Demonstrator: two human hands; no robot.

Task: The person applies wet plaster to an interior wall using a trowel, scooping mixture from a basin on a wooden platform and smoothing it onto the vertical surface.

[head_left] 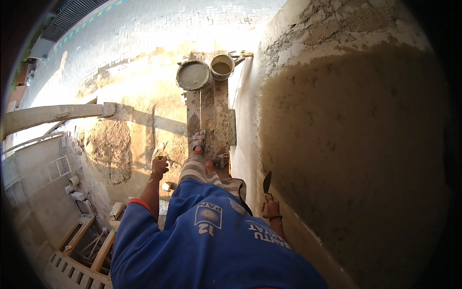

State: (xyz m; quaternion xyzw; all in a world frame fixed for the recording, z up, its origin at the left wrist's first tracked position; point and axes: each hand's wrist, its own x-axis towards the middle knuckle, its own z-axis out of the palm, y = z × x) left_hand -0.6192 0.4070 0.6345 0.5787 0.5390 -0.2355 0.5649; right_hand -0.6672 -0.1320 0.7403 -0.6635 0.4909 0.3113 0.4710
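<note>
My right hand (272, 206) is closed round the handle of a trowel, close to the wall on my right. The dark pointed blade of the trowel (267, 182) sticks up and away from my fingers, beside the plastered wall (346, 125). Out to my left, my left hand (160, 164) hangs in the air with its fingers curled in and nothing visible in it. Both feet stand on a narrow walkway of wooden planks (194, 108). At its far end sit a wide round tub of grey mortar (193, 75) and a bucket with brownish liquid (222, 67).
The planks run along the wall, with a large mound of sand (108, 151) on the ground to the left. A pale beam (57, 117) crosses at the left. Lower left are wooden frames (98, 255) and scattered debris. Bright paving (159, 29) lies farther off.
</note>
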